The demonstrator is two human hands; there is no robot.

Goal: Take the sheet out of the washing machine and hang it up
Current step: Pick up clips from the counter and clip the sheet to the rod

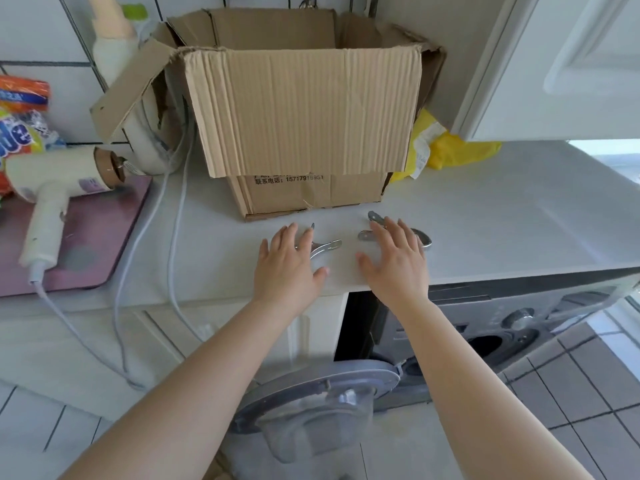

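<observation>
Metal clips (325, 247) lie on the desk (502, 220) under both flat, outstretched hands: left hand (289, 268), right hand (398, 263), fingers spread, gripping nothing; no sheet visible.

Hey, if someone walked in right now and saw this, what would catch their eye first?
Probably the big open cardboard box at the back of the white counter. In front of it, the left hand and right hand lie flat, fingers spread over metal clips. Below the counter's edge, the washing machine door hangs open.
</observation>
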